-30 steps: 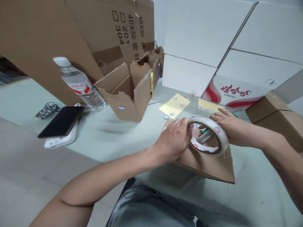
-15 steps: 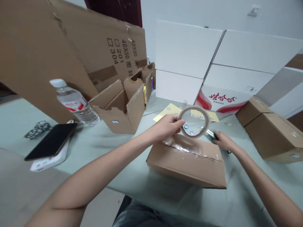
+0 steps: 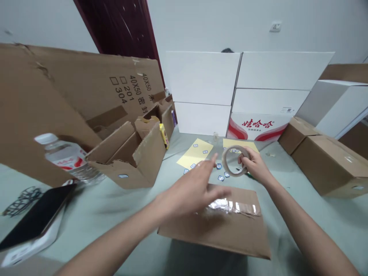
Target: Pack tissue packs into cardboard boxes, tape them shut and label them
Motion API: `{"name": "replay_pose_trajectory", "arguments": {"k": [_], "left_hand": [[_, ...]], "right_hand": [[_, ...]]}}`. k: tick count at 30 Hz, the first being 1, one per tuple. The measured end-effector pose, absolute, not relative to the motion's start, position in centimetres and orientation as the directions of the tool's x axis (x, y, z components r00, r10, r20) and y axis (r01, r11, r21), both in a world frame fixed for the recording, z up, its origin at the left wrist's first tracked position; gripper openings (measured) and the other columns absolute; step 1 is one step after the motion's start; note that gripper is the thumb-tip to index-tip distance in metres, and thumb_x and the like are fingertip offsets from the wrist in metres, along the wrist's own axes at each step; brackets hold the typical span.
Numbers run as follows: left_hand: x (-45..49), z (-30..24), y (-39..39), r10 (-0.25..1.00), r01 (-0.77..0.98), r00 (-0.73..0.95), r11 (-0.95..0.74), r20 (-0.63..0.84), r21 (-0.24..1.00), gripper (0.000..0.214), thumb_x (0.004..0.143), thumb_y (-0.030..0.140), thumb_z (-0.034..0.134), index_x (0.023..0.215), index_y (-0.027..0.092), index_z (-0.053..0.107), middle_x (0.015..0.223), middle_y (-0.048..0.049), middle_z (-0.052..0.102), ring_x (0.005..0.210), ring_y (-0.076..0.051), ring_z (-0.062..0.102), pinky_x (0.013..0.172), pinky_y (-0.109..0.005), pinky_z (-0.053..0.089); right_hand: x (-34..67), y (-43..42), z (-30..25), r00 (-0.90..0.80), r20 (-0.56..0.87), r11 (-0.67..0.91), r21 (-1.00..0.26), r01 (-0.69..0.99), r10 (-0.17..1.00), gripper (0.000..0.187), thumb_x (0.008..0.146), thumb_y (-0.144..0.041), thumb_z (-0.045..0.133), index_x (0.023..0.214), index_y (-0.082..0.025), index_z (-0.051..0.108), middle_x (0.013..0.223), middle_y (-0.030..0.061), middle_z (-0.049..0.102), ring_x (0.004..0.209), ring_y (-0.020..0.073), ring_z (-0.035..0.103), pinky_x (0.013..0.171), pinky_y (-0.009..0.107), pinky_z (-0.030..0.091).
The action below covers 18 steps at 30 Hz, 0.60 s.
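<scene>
the right hand (image 3: 256,165) closes its grip on a roll of packing tape (image 3: 230,161), held above the tabletop (image 3: 322,230) near a yellow card (image 3: 250,146); the left hand (image 3: 189,190) hangs open and empty over a flat cardboard box (image 3: 224,235).

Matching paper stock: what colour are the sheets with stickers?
The sheets are pale yellow, best seen in the head view.

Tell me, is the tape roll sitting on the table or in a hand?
It is in a hand. The right hand pinches the tape roll between its fingers and thumb, and the roll stands upright instead of lying flat.
</scene>
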<state>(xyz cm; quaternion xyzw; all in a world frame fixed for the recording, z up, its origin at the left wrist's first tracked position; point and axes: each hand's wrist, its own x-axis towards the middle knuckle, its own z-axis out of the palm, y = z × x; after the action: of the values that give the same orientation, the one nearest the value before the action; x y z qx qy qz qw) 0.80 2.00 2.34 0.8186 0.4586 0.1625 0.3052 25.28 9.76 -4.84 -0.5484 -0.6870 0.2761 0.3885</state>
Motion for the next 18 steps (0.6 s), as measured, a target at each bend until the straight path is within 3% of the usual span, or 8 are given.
{"name": "replay_pose_trajectory", "arguments": {"k": [2, 3, 8, 11, 15, 18], "left_hand": [[0.6, 1.9, 0.1, 0.774, 0.707, 0.626, -0.512, -0.095, 0.487, 0.117, 0.069, 0.075, 0.066, 0.155, 0.010, 0.020, 0.162, -0.0249, 0.018, 0.151, -0.044, 0.016, 0.118, -0.063, 0.021], [0.6, 1.5, -0.6, 0.742, 0.711, 0.659, -0.559, -0.125, 0.428, 0.120, 0.067, 0.078, 0.065, 0.156, 0.010, 0.020, 0.164, -0.0243, 0.011, 0.152, -0.044, 0.009, 0.120, -0.064, 0.015], [1.0, -0.2, -1.5, 0.669, 0.676, 0.730, -0.673, -0.142, 0.301, 0.124, 0.063, 0.075, 0.068, 0.156, 0.009, 0.018, 0.161, -0.0272, 0.020, 0.150, -0.044, 0.018, 0.119, -0.068, 0.012], [0.6, 0.1, -1.3, 0.610, 0.627, 0.778, -0.738, -0.151, 0.248, 0.121, 0.063, 0.059, 0.076, 0.156, 0.008, 0.016, 0.159, -0.0304, 0.024, 0.149, -0.045, 0.022, 0.119, -0.070, 0.012], [-0.5, 1.4, -1.9, 0.476, 0.509, 0.861, -0.812, -0.183, 0.286, 0.118, 0.061, 0.043, 0.083, 0.155, 0.013, 0.020, 0.158, -0.0279, 0.029, 0.148, -0.042, 0.026, 0.119, -0.068, 0.016], [0.2, 1.7, -3.1, 0.440, 0.482, 0.874, -0.837, -0.205, 0.258, 0.107, 0.071, 0.040, 0.081, 0.156, 0.017, 0.021, 0.160, -0.0272, 0.023, 0.149, -0.045, 0.021, 0.116, -0.071, 0.023]], "right_hand": [[26.6, 11.4, -7.0, -0.008, 0.160, 0.136, -0.808, 0.573, 0.987, 0.022, 0.096, -0.026, 0.052, 0.112, -0.015, 0.063, 0.081, -0.0006, 0.066, 0.053, 0.0096, 0.056, 0.049, 0.024, 0.050], [27.3, 12.2, -8.1, 0.027, 0.125, 0.084, -0.801, 0.593, 0.992, 0.022, 0.097, -0.030, 0.055, 0.111, -0.015, 0.063, 0.087, 0.0009, 0.067, 0.059, 0.0099, 0.059, 0.054, 0.025, 0.052], [28.8, 14.3, -11.2, 0.122, 0.081, -0.029, -0.706, 0.708, 0.989, 0.033, 0.096, -0.035, 0.061, 0.123, -0.016, 0.060, 0.119, 0.0082, 0.065, 0.098, 0.0199, 0.067, 0.083, 0.040, 0.058], [28.7, 14.7, -11.6, 0.161, 0.134, -0.042, -0.628, 0.777, 0.978, 0.035, 0.096, -0.035, 0.061, 0.126, -0.017, 0.059, 0.124, 0.0092, 0.063, 0.104, 0.0220, 0.065, 0.088, 0.044, 0.056], [28.9, 14.3, -11.5, 0.220, 0.227, -0.075, -0.515, 0.854, 0.949, 0.037, 0.095, -0.036, 0.061, 0.128, -0.017, 0.058, 0.129, 0.0099, 0.061, 0.110, 0.0239, 0.063, 0.091, 0.047, 0.055], [29.0, 13.3, -11.1, 0.241, 0.263, -0.104, -0.446, 0.889, 0.934, 0.037, 0.095, -0.037, 0.061, 0.127, -0.017, 0.058, 0.128, 0.0101, 0.061, 0.108, 0.0238, 0.063, 0.091, 0.046, 0.055]]}}
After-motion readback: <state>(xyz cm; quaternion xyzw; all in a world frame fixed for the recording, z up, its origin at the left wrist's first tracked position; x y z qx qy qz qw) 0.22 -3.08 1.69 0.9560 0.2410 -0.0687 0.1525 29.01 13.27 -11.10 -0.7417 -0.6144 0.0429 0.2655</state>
